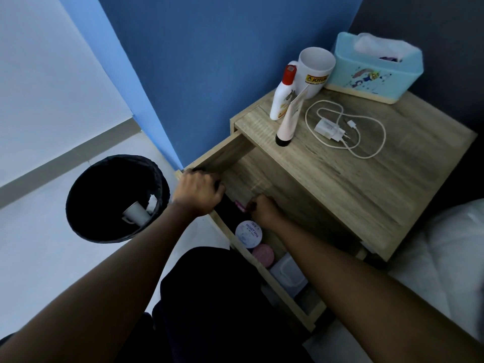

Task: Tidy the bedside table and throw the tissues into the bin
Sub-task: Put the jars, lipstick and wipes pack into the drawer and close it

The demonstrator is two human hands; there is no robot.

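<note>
Both bare forearms reach toward 12 o'clock, the left hand point(197, 192) gripping the drawer point(222, 159) corner with curled fingers, the right hand point(263, 209) at its 3 o'clock, fingers curled, any held item hidden.

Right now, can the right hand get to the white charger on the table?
Probably yes. The right hand is down in the open drawer, so it must lift out first. The charger lies bare on the tabletop, with nothing over it.
</note>
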